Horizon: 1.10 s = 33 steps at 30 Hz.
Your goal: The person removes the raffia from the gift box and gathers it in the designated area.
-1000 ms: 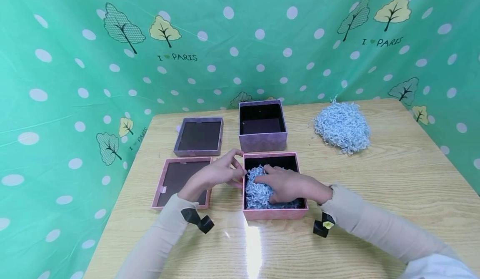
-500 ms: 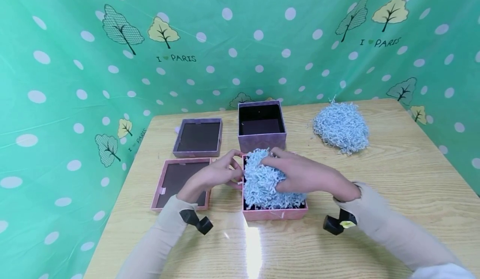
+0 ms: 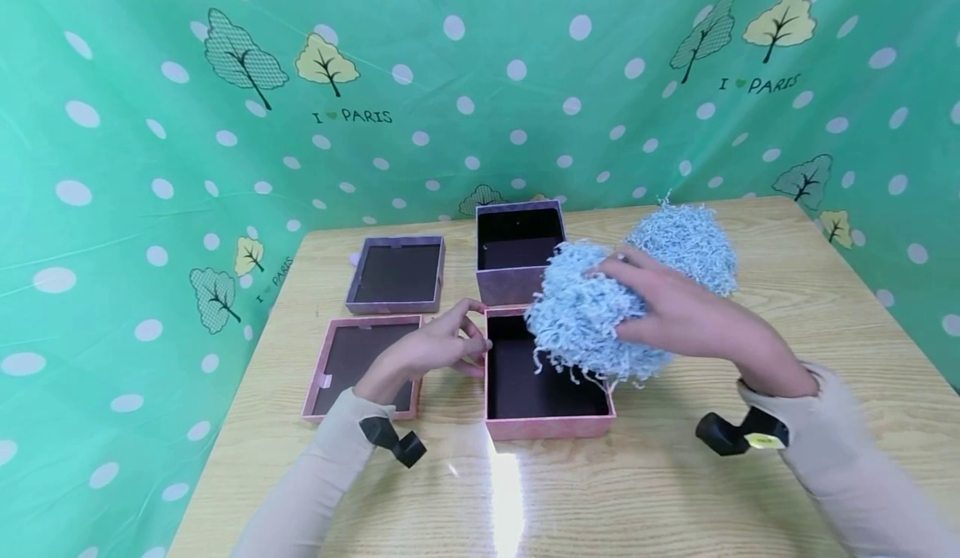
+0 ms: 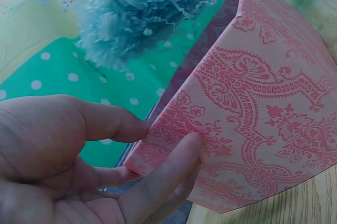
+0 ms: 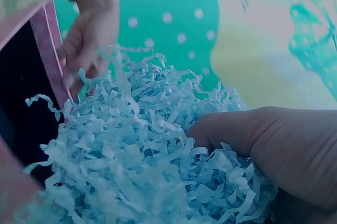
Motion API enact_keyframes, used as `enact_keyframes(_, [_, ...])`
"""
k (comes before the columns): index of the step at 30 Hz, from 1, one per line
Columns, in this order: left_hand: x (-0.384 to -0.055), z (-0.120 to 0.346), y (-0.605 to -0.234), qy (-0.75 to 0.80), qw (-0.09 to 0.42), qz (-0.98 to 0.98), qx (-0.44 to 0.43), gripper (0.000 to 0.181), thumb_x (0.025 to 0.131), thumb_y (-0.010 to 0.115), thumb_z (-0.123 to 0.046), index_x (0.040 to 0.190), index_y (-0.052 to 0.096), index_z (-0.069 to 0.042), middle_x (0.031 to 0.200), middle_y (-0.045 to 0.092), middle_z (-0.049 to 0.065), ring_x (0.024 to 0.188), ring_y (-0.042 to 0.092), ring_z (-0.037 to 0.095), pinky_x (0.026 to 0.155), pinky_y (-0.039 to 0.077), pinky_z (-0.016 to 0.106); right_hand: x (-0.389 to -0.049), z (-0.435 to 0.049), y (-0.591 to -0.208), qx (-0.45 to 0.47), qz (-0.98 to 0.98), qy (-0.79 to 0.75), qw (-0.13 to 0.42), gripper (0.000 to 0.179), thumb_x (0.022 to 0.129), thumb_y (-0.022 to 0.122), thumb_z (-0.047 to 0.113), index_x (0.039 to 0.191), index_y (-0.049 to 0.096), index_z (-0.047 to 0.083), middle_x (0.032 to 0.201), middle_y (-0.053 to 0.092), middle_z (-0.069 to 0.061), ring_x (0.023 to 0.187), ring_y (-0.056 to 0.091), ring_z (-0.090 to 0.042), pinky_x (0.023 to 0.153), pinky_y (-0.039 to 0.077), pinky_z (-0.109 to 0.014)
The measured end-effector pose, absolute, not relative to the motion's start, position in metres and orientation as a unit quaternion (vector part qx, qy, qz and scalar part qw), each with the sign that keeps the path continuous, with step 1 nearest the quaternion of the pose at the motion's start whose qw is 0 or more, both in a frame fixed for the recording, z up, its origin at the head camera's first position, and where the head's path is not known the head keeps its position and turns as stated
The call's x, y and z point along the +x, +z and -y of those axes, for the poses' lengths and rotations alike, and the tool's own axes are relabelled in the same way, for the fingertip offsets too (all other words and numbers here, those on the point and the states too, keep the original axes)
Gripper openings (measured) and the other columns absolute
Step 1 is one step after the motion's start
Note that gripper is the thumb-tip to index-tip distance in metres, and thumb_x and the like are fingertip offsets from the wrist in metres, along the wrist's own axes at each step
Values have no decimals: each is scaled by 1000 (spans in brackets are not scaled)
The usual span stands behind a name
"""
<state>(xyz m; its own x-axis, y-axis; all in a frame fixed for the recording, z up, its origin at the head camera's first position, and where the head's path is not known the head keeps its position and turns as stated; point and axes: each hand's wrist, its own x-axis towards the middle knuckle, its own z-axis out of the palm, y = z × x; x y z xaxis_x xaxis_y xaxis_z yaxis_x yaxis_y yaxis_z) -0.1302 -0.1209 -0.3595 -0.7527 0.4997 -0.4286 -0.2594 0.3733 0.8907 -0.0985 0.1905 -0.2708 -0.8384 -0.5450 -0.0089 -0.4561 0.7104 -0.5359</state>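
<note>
My right hand [image 3: 678,308] grips a big clump of light blue shredded paper [image 3: 581,312] above the right part of the pink box [image 3: 551,429]. In the right wrist view my thumb presses into the crinkled shredded paper [image 5: 142,145], and the other fingers are mostly hidden. The open box shows a bare black inside below the clump. My left hand [image 3: 442,343] holds the box at its left wall. In the left wrist view the thumb of my left hand [image 4: 68,150] lies at the rim and fingertips touch the patterned outer wall of the pink box [image 4: 253,97].
Behind the pink box stands an open purple box [image 3: 525,283]. A purple lid [image 3: 397,274] and a pink lid [image 3: 363,362] lie inside up at the left. Another heap of blue shredded paper [image 3: 693,245] sits at the back right of the wooden table [image 3: 795,291].
My right hand has lifted the shredded paper out of the pink box and moved it up and to the right. My left hand stays at the box's left wall.
</note>
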Motion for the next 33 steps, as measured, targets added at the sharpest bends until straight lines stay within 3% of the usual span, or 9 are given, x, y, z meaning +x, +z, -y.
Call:
enact_keyframes(3, [-130,121,-360,555,344,-753,80,50,95,46,1,140,26,-8,104,46,17,90,62,23,79,59,43,-96,-212,-275,-246,-928,-271,67,61,78,67,2,135,47,10,127,44,-11,91,51,-22,69,48,-33])
enact_keyframes(7, [-131,122,-360,556,347,-751,83,50,95,47,0,139,27,-9,104,46,17,88,62,22,80,59,43,-92,-242,-288,-200,-939,-275,57,63,82,70,7,139,43,6,128,43,-17,104,51,-31,80,50,-48])
enact_keyframes(11, [-131,123,-361,556,350,-749,86,50,95,47,0,139,26,-9,105,46,18,88,62,22,80,59,42,-88,-269,-306,-159,-945,-280,62,66,83,70,8,141,39,2,133,39,-26,120,41,-45,89,42,-65])
enact_keyframes(15, [-132,123,-362,555,350,-750,87,49,95,47,0,139,26,-9,105,47,18,87,62,22,80,59,43,-84,-289,-323,-120,-951,-274,77,70,85,69,10,143,33,-4,139,28,-36,124,32,-55,90,36,-71])
enact_keyframes(23, [-132,123,-362,555,349,-750,88,50,95,47,-1,140,26,-9,106,47,18,87,62,22,79,59,42,-81,-316,-354,-48,-965,-227,121,83,87,66,21,146,17,-11,139,12,-48,117,26,-66,88,33,-76])
enact_keyframes(33, [-131,122,-360,552,349,-752,88,50,95,47,-1,140,25,-9,106,46,18,87,62,22,79,59,41,-81,-332,-379,0,-956,-216,196,89,91,60,33,147,6,-11,138,3,-51,119,17,-68,88,34,-75])
